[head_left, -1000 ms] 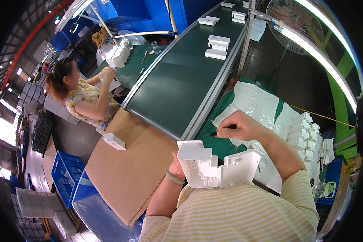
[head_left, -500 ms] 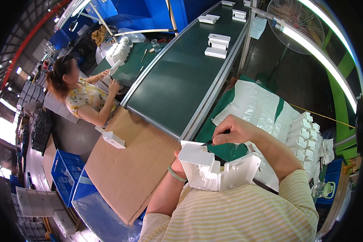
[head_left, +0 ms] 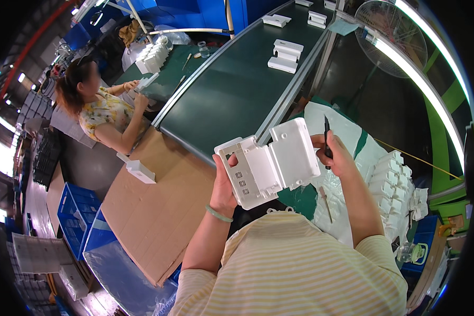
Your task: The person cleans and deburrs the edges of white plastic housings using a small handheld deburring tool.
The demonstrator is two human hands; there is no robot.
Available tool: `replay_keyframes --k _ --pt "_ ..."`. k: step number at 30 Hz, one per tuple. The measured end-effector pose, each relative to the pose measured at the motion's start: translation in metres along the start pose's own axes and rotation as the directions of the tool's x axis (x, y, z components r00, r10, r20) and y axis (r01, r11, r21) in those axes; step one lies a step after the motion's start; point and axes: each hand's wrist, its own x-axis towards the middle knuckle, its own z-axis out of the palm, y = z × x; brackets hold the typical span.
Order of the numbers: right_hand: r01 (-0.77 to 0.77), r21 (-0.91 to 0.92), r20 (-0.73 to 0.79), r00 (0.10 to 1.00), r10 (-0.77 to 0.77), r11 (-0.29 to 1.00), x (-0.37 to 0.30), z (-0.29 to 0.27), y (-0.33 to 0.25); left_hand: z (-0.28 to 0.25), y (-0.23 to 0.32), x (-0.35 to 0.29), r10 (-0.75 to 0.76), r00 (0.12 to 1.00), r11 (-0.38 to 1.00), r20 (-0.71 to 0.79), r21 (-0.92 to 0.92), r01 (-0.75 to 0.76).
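My left hand [head_left: 224,184] grips a white plastic housing [head_left: 296,152] by its left end, with the thumb over the edge. The housing is turned so that its hollow inner side and a panel with several small square openings face up. In my right hand [head_left: 338,158] is a slim black craft knife [head_left: 327,142], its blade pointing up and away from me. That hand is close beside the right edge of the housing; whether its fingers touch the edge I cannot tell.
A green conveyor belt [head_left: 216,108] carries several white housings [head_left: 286,55]. Cardboard [head_left: 152,210] covers the table at left, with one white part [head_left: 140,171] on it. Stacked white parts [head_left: 392,181] stand at right. A co-worker [head_left: 108,110] handles a white part across the belt's left side.
The housing has been raised and turned so its inner side faces up. My right hand has moved right, and the knife now points upward, off the housing's edge.
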Motion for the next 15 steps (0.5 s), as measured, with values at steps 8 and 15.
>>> replay_keyframes --k 8,15 --pt "-0.03 -0.05 -0.087 0.996 0.026 0.998 -0.014 0.021 0.002 0.004 -0.008 0.003 -0.084 0.996 0.986 0.033 -0.144 0.088" --pt "-0.186 -0.031 -0.366 0.916 0.162 0.982 -0.019 -0.009 0.047 -0.01 -0.054 -0.015 -0.151 0.985 0.988 -0.081 -0.058 0.146"
